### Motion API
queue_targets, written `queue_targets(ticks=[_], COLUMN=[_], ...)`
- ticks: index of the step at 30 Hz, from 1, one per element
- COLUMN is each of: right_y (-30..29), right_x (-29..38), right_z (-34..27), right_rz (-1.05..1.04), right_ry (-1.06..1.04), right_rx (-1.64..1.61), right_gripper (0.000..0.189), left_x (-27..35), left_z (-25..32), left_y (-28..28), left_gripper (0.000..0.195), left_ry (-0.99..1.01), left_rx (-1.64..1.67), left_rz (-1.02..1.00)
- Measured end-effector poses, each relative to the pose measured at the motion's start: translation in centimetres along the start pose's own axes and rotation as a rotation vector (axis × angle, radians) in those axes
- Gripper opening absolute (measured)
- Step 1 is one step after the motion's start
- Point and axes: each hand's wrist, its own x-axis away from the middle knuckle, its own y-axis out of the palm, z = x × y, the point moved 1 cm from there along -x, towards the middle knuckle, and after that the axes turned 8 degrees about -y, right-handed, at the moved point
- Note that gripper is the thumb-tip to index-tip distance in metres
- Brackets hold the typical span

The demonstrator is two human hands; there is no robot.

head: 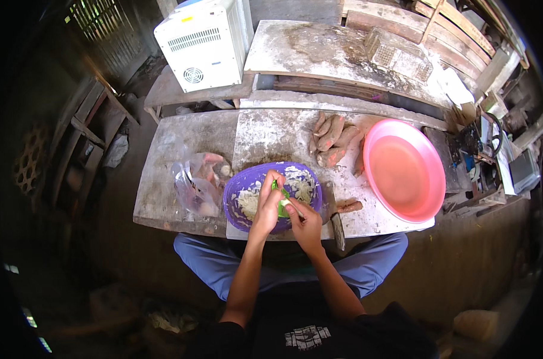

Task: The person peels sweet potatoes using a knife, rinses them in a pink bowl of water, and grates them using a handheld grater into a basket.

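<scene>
Above a purple plastic basin (235, 179), my left hand (268, 204) grips a green plastic slicer (282, 207). My right hand (306, 224) holds a small pale piece of peeled root (286, 203) against the slicer's face; my fingers hide most of it. Thin whitish slices (248, 203) lie in the basin on both sides of my hands. Just right of the basin rests a broad-bladed knife, its dark handle (338, 231) jutting over the table's front edge. A short brown root piece (350, 207) is beside the knife.
Several brown tubers (332, 134) are heaped behind the basin, to the right. A pink basin (438, 179) of cloudy liquid stands at the table's right end. Left of the purple basin sits a clear plastic bag (195, 193) with root pieces. A white appliance (199, 49) stands farther back.
</scene>
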Motion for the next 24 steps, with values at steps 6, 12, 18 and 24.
queue_targets(ticks=[6,12,18,24], right_y=[-0.1,0.1,0.7,0.4], right_x=[0.4,-0.1,0.1,-0.6], right_z=[0.3,0.5,-0.3,-1.8], right_rz=[0.066,0.019,0.025,0.047], right_ry=[-0.036,0.039,-0.013,-0.020], right_rx=[-0.077,-0.048,-0.137,-0.232], right_gripper=[0.022,0.018,0.019,0.017], left_x=[-0.2,0.3,0.6,0.1], left_z=[-0.1,0.0,-0.2,-0.4], left_y=[-0.3,-0.1,-0.4,-0.8], left_gripper=[0.016,0.013,0.015,0.016], left_ry=[0.054,0.013,0.036,0.018], left_rx=[-0.012,-0.015,-0.030,0.000], left_rz=[-0.039,-0.005,-0.001,-0.022])
